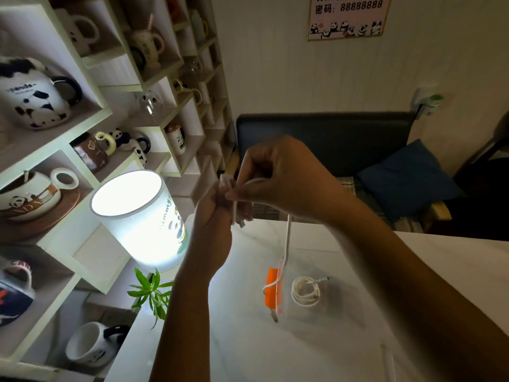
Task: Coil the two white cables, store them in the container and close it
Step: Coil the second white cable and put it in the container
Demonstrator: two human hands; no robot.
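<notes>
step: coiling second cable | both hands, left and right, grip it | first coil on counter | next: wind hanging tail, likely

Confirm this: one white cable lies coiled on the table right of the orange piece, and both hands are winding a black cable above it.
Not quite. The head view shows the cable held by the left hand and right hand is white, not black. The coiled cable does lie on the table, right of the orange piece.
</notes>
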